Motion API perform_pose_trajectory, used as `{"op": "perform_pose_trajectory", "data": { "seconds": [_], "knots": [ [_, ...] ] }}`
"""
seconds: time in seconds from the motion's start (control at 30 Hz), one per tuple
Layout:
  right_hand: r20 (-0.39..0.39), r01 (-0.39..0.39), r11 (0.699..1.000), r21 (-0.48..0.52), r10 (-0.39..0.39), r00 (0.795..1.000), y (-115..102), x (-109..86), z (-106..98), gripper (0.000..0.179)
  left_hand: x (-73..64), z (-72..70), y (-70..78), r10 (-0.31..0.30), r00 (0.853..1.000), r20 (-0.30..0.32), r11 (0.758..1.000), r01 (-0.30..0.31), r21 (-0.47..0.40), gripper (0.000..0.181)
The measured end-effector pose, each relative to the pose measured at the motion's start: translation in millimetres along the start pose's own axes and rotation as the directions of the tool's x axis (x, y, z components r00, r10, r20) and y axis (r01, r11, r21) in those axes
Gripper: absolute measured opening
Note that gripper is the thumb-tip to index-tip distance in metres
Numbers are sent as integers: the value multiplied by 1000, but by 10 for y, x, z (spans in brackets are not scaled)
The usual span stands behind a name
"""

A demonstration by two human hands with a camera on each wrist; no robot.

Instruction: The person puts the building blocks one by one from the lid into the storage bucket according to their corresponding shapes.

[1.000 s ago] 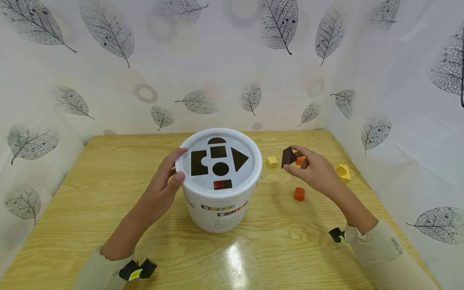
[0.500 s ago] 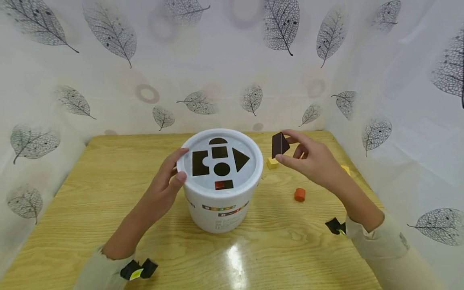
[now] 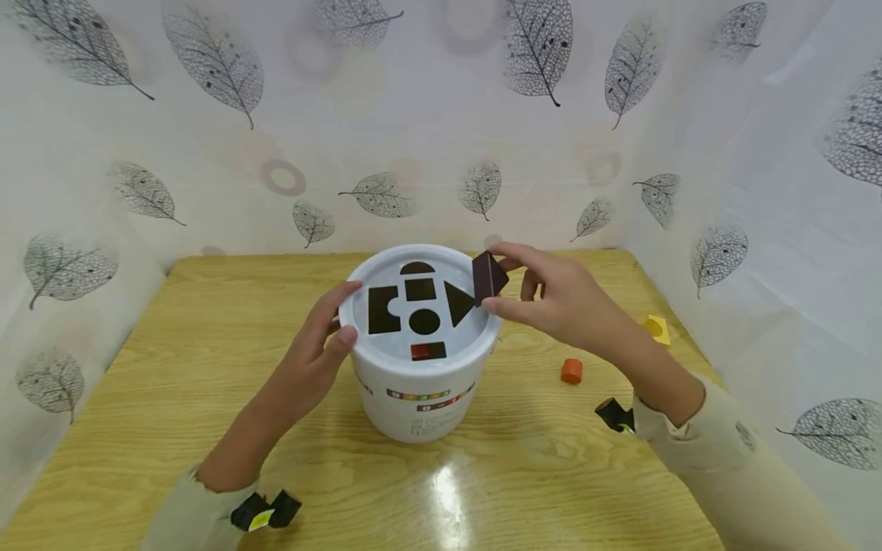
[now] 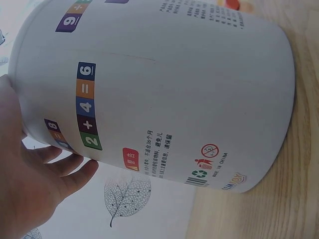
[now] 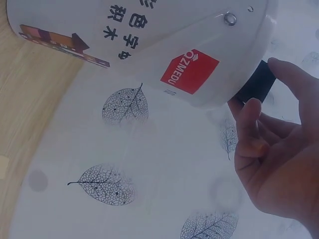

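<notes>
A dark brown triangular-prism block (image 3: 485,278) is pinched between the thumb and fingers of my right hand (image 3: 561,298). It overlaps the right rim of a white bucket (image 3: 423,417), beside the triangular hole (image 3: 457,303) in the lid (image 3: 382,348). In the right wrist view the block (image 5: 257,82) looks black, right at the bucket's edge. My left hand (image 3: 322,337) holds the lid's left rim, thumb and index finger at the edge. Its other fingers (image 4: 72,172) lie against the bucket's printed side in the left wrist view. Red shows inside the rectangular slot (image 3: 428,351).
An orange-red cylinder (image 3: 571,371) lies on the wooden table (image 3: 227,306) right of the bucket. Farther right is a yellow block with a round hollow (image 3: 658,330), partly behind the right forearm. Leaf-patterned cloth (image 3: 413,138) surrounds the table's back and sides.
My right hand has carried the triangular block leftward from above the loose blocks to the bucket's right rim. The left hand keeps its hold, and the bucket stays in place.
</notes>
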State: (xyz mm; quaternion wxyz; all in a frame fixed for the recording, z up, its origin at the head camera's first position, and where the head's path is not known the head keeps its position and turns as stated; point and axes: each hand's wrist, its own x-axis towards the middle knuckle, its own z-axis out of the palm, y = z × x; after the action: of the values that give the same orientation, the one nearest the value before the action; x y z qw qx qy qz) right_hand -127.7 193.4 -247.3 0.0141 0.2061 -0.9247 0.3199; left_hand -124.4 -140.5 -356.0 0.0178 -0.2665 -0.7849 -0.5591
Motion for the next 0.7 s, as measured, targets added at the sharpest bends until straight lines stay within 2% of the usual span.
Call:
{"op": "perform_pose_trajectory", "data": {
  "seconds": [0.3, 0.5, 0.7],
  "knots": [
    [67, 62, 992, -111, -55, 996, -50, 103, 131, 68, 1, 0, 3, 8, 1000, -3, 1000, -8, 3, 53],
    [99, 63, 983, -174, -46, 994, -86, 125, 152, 61, -1, 2, 4, 6, 1000, -1, 1000, -6, 4, 53],
    [127, 73, 964, -254, -41, 991, -134, 146, 146, 67, 0, 2, -11, 5, 1000, -2, 1000, -5, 9, 53]
  ]
}}
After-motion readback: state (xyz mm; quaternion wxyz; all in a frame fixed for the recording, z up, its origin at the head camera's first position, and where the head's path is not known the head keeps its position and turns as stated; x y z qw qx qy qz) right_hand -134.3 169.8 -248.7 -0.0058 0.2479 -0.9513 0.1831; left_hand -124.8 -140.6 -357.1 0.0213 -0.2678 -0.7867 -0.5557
